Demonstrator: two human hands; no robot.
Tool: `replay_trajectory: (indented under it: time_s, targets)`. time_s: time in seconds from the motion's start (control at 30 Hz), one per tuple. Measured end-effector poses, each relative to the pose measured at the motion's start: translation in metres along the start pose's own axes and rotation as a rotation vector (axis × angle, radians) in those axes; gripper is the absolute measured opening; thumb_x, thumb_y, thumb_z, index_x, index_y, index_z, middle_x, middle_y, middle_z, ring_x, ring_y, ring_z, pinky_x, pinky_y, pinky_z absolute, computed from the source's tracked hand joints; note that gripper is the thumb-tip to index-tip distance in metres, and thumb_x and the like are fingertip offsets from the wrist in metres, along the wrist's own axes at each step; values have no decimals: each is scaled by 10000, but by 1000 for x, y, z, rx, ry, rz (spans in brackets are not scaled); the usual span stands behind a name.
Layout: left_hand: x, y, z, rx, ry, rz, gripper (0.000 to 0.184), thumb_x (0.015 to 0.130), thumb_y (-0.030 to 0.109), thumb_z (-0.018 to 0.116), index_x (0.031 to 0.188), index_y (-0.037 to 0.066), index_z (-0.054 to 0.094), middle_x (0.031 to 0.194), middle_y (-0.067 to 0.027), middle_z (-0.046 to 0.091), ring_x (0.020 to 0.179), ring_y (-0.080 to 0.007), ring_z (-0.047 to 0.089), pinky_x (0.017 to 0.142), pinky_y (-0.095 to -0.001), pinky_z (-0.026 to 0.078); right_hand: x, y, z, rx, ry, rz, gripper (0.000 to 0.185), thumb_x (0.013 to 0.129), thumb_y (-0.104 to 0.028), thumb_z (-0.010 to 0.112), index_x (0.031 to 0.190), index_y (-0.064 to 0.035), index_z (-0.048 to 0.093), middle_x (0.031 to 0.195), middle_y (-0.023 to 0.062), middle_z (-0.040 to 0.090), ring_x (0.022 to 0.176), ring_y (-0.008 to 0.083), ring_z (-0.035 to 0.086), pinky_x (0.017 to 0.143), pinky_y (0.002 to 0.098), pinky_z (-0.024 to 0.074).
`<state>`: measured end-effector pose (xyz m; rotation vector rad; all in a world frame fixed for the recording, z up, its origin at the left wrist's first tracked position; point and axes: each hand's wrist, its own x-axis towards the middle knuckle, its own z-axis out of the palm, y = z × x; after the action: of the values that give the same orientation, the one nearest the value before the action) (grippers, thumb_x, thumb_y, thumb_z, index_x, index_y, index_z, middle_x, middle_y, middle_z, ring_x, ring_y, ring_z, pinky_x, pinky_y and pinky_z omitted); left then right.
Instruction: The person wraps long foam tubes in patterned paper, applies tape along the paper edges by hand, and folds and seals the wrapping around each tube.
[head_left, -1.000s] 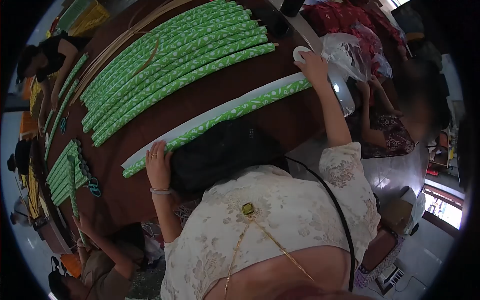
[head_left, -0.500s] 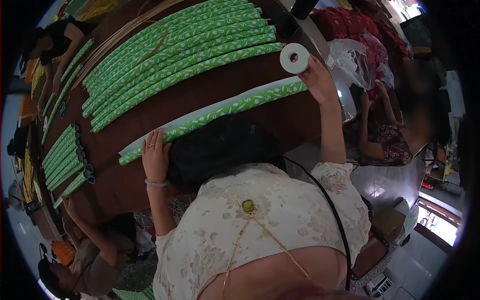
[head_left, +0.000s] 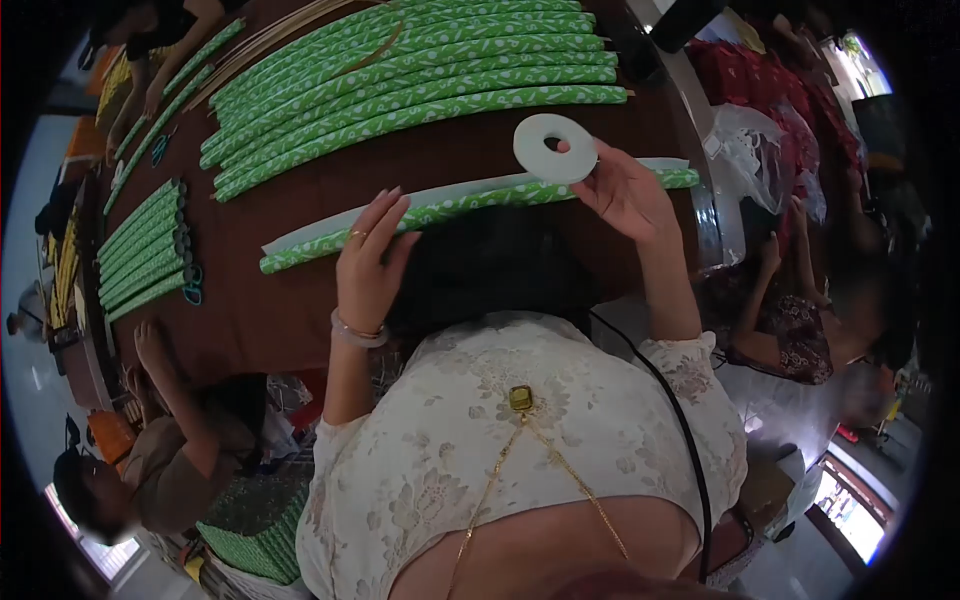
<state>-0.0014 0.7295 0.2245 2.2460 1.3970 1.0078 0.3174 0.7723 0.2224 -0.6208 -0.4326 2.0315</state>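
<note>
I see the dark table (head_left: 300, 310) filling the middle of my view. At eleven to twelve o'clock lies the stack of long green tubes (head_left: 410, 95), printed in white with letter-like marks too small for me to read. A single green tube (head_left: 480, 200) lies nearer the wearer, towards twelve, a pale strip (head_left: 330, 225) along its far edge. At nine to ten I make out the bundle of short green tubes (head_left: 145, 250). Clear plastic bag (head_left: 750, 150) sits at two; I cannot tell what it contains. At seven, green patterned pieces (head_left: 255, 540) lie packed together.

The left hand (head_left: 370, 265), at ten, has its fingers released and loosely bent beside the single tube; I cannot tell whether they touch it. The right hand (head_left: 630, 195), at one, has its fingers grasping the white ring-shaped roll (head_left: 553, 148), above the single tube, one fingertip showing in its hole. Blue-handled scissors (head_left: 193, 287) lie at nine, beside the short bundle.
</note>
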Motion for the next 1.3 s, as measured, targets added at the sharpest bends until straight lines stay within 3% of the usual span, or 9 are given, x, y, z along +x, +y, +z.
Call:
replay_trajectory:
  time_s: [0.17,0.3,0.5,0.57,0.67,0.9,1.0,1.07,1.3]
  targets:
    - [31,34,14,-176,113,102,491,724,45,712,1191,87,568,1240,-102,539,1052,-277,566,824,-350,482,15,34,40,161,-124,252,385,947,-150,441,1291,14,390,1188,143,528,1037,214,590,855,325,542]
    - [26,14,13,-110,251,144,331,728,8,696,1041,60,602,1031,-89,589,855,-240,610,676,-307,506,15,44,53,137,-99,304,418,954,-117,407,1343,6,314,1246,148,487,1019,210,598,845,320,551]
    - [7,18,17,-301,354,-55,216,764,-2,673,954,21,572,872,-94,590,727,-199,622,607,-263,498,14,49,55,-304,-224,252,432,957,-308,443,1311,-62,414,1129,108,545,989,200,595,756,281,513]
    - [1,17,18,-385,363,-119,199,778,-5,662,950,15,566,853,-93,592,720,-189,626,613,-255,497,17,53,49,-879,-458,-113,509,923,-461,453,1256,-77,490,1134,93,503,1044,199,522,791,283,439]
    - [-7,25,14,-495,361,-179,158,803,-13,638,936,7,556,821,-86,597,719,-167,635,625,-244,496,21,51,60,-1263,-543,-420,549,884,-522,486,1164,-54,552,1186,95,429,1107,209,422,884,321,375]
    - [-10,39,9,-574,396,-243,232,814,-61,600,1035,8,581,912,-86,633,784,-152,643,640,-231,499,22,58,77,-1055,-742,-313,449,853,-416,590,1099,-42,562,1256,114,378,1160,253,377,953,373,338]
    - [-11,35,3,-447,453,-178,232,816,-42,602,1042,11,609,956,-102,638,799,-164,636,651,-238,503,23,62,79,-1360,-631,-466,421,830,-411,609,1007,-34,550,1269,157,370,1188,304,355,998,431,281]
    - [-14,46,-5,-425,433,-202,200,819,-22,606,1016,9,620,956,-104,637,809,-168,631,660,-244,504,23,63,76,-1477,-574,-649,367,745,-216,716,1031,-41,565,1281,129,378,1156,305,378,965,407,340]
    - [-17,50,-7,-412,368,-272,150,809,37,638,958,21,639,931,-86,635,812,-170,605,665,-257,477,22,66,79,-1648,-466,-720,362,735,-240,728,1004,-59,567,1282,135,394,1153,330,382,959,424,326]
